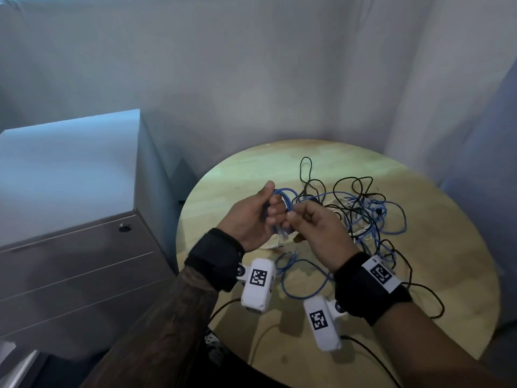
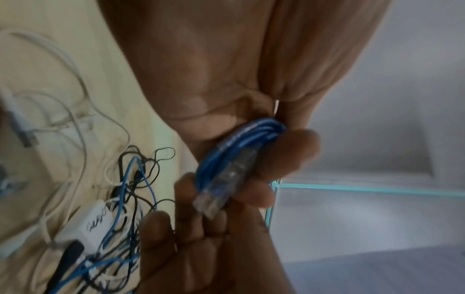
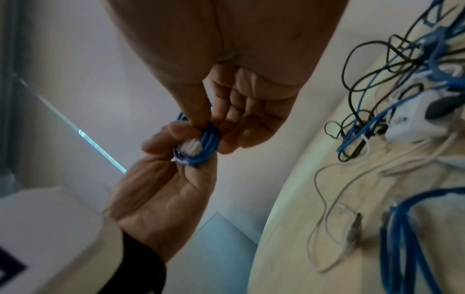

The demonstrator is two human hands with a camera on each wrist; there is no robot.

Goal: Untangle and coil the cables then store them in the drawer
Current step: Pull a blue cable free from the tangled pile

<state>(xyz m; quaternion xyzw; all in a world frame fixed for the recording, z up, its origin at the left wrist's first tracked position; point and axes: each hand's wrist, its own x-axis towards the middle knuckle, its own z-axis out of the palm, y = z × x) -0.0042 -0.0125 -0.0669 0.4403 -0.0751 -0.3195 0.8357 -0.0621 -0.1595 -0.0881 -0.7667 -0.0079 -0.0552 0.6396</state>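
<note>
A small blue cable coil (image 1: pixel 283 195) with a clear plug (image 2: pixel 219 191) is held above the round wooden table (image 1: pixel 229 180). My left hand (image 1: pixel 268 204) grips the coil (image 2: pixel 241 147) with curled fingers (image 2: pixel 297 143). My right hand (image 1: pixel 295 217) pinches the same coil (image 3: pixel 205 145) between thumb and fingers (image 3: pixel 226 143). A strand runs from the coil to the tangle of blue, black and white cables (image 1: pixel 361 217) on the table. The grey drawer cabinet (image 1: pixel 78 264) stands left of the table, its drawers closed.
A loose blue cable loop (image 1: pixel 296 280) lies on the table under my wrists. A white charger block (image 2: pixel 93 224) sits in the tangle, with thin white cables (image 3: pixel 324 208) beside it. Grey walls close in behind and to the right.
</note>
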